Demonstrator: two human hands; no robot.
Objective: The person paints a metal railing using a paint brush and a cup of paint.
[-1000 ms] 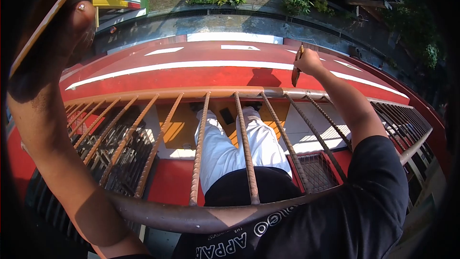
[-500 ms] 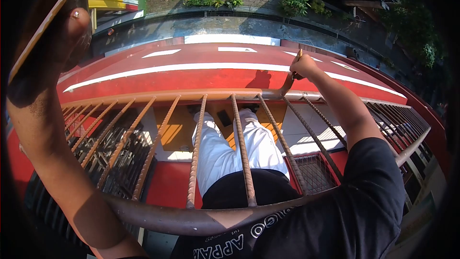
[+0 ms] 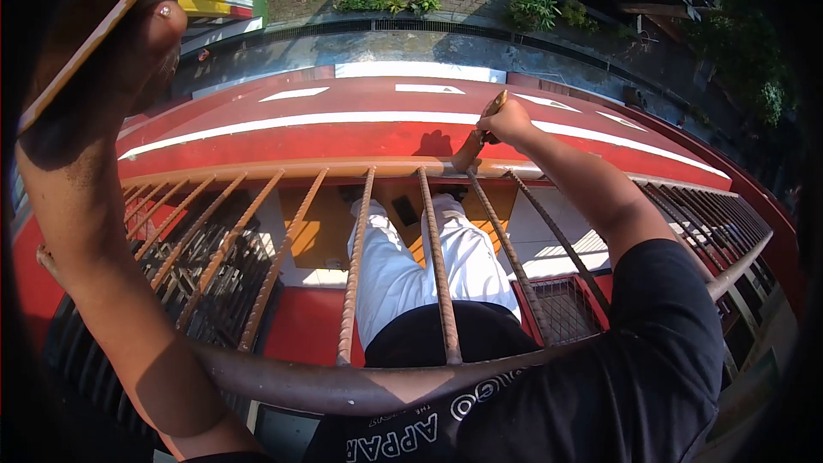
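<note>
My right hand (image 3: 510, 123) is closed around a paintbrush (image 3: 468, 151), its handle end pointing up. The bristles press on the far horizontal bar (image 3: 343, 170) of a metal railing, close to the top of one twisted upright rod (image 3: 493, 227). At the upper left, my left hand (image 3: 141, 60) is raised and grips a brown container (image 3: 103, 33) with a pale edge. Its thumb shows in sunlight, while the other fingers are in deep shadow. What is inside the container cannot be seen.
The near thick rail (image 3: 343, 387) crosses in front of my black shirt (image 3: 600, 377). Beyond the bars lies a red ledge (image 3: 291, 141) with a white stripe. My legs in white trousers (image 3: 390, 270) show between the rods. Far below are plants (image 3: 531, 10) and a brick surface.
My right hand and the paintbrush have moved left along the far bar, with the hand's shadow shifting left too. The left hand still grips the container, slightly farther right in view.
</note>
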